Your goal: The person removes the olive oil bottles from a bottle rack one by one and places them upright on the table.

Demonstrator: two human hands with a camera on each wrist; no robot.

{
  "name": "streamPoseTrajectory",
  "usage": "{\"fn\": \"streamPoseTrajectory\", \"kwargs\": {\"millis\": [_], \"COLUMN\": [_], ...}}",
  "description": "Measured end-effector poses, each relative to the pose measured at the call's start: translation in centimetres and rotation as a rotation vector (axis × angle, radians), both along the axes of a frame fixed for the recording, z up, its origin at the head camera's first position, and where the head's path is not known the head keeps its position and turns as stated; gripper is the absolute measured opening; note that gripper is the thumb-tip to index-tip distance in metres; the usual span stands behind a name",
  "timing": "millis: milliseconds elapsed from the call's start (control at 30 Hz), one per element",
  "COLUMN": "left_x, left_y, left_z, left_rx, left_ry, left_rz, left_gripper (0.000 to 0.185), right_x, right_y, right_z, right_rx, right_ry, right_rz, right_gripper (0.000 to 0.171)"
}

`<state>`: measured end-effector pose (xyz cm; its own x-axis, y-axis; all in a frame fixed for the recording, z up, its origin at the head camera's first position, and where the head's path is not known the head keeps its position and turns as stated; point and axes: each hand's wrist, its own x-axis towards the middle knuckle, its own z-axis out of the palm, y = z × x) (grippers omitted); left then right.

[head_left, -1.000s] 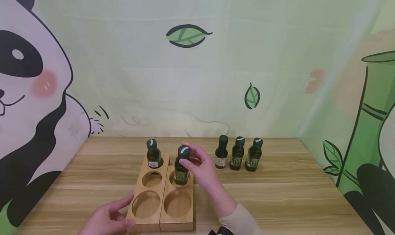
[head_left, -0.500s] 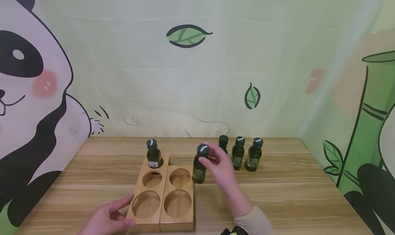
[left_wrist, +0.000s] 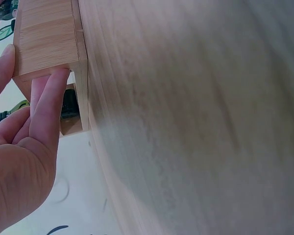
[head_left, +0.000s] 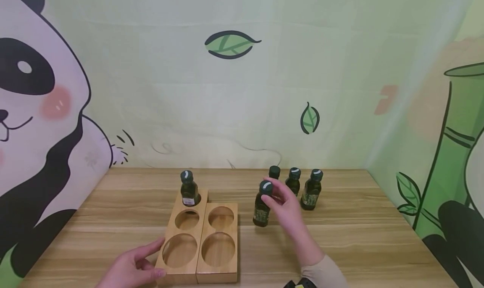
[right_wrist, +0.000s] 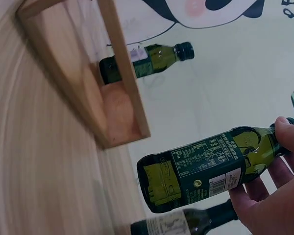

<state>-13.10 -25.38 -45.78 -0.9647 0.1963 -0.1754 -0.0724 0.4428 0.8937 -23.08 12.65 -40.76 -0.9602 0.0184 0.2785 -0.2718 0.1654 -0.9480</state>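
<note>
My right hand (head_left: 285, 206) grips a small dark green glass bottle (head_left: 261, 210) by its capped neck. The bottle is upright, just right of the wooden bottle holder (head_left: 217, 278); the right wrist view shows its green label (right_wrist: 208, 164) with a barcode. My left hand (head_left: 136, 265) holds the holder's near left corner, thumb at the front and fingers on the open side (left_wrist: 49, 110). The holder has two joined sections with round holes. Another green bottle (head_left: 189, 191) stands in the far hole of its left section.
Behind my right hand stand several similar bottles: a slimmer dark one (head_left: 274, 171), a green one (head_left: 294, 182) partly hidden by the fingers, and another green one (head_left: 311, 191). A printed cloth backdrop (head_left: 181, 103) rises behind the wooden table (head_left: 363, 237).
My right hand has carried the bottle from over the right section's far hole rightward, off the holder. That hole now shows bare. My left hand and the holder have stayed put.
</note>
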Motion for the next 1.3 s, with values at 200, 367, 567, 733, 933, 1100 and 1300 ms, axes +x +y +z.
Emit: {"fn": "streamPoseTrajectory", "kwargs": {"millis": [200, 367, 567, 733, 933, 1100, 1300], "left_x": [-0.1, -0.1, -0.1, 0.0, -0.1, -0.1, -0.1], "left_y": [0.0, 0.1, 0.1, 0.0, 0.0, 0.0, 0.0], "left_z": [0.1, 0.2, 0.1, 0.1, 0.0, 0.1, 0.0], "left_rx": [0.013, 0.009, 0.006, 0.010, 0.015, 0.019, 0.022], "left_ry": [0.007, -0.004, 0.012, 0.009, 0.025, 0.038, 0.039], "left_rz": [-0.012, -0.010, -0.012, -0.011, -0.018, -0.022, -0.020], "left_gripper": [0.092, 0.094, 0.092, 0.091, 0.090, 0.090, 0.089], "right_x": [-0.2, -0.4, -0.4, -0.2, -0.2, -0.2, -0.2], "right_y": [1.0, 1.8, 2.5, 2.9, 3.3, 3.5, 3.5], "right_z": [-0.8, -1.3, -1.7, -1.7, -2.0, -2.2, -2.3], "right_rx": [0.004, 0.014, 0.028, 0.039, 0.049, 0.048, 0.044], "right_ry": [-0.008, -0.016, -0.037, -0.040, -0.048, -0.043, -0.045], "right_rz": [-0.007, -0.016, -0.006, 0.021, 0.036, 0.043, 0.044], "right_gripper": [0.045, 0.044, 0.045, 0.045, 0.044, 0.044, 0.044]}}
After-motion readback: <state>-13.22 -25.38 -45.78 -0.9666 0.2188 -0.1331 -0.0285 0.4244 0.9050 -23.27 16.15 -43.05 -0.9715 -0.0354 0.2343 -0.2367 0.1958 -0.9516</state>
